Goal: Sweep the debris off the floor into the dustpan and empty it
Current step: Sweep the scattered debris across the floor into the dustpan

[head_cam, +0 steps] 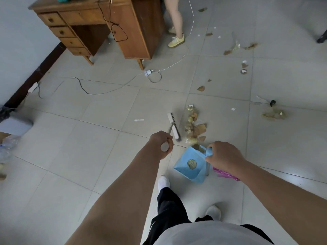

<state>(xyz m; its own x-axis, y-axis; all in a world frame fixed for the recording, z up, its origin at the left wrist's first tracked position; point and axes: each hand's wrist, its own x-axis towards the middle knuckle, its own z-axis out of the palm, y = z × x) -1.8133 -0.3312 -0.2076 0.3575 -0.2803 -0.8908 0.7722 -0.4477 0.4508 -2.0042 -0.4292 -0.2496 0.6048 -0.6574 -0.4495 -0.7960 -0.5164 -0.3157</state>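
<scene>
The blue dustpan stands on the tiled floor right in front of me, its mouth turned toward the debris pile. From my feed a few yellowish bits show at its upper lip, though I cannot tell whether they lie inside or just at the edge; the rest of the pan I can see is bare blue with a round label. The pile is a narrow heap of dry brown leaves, yellowish wrappers and paper scraps, just beyond the pan. The broom has its white head with dark bristles down on the floor just left of the pile. My hands are apart: the left hand is wrapped around the white top end of the broom handle, and the right hand grips the top of the dustpan's upright handle. A pink object pokes out from under my right forearm, beside the pan. More scattered scraps lie well off to the right and further ahead. Cables and a white plug cross the floor toward a wooden desk, where another person's leg in a yellow shoe stands. A clear plastic bag sits at the left edge.
</scene>
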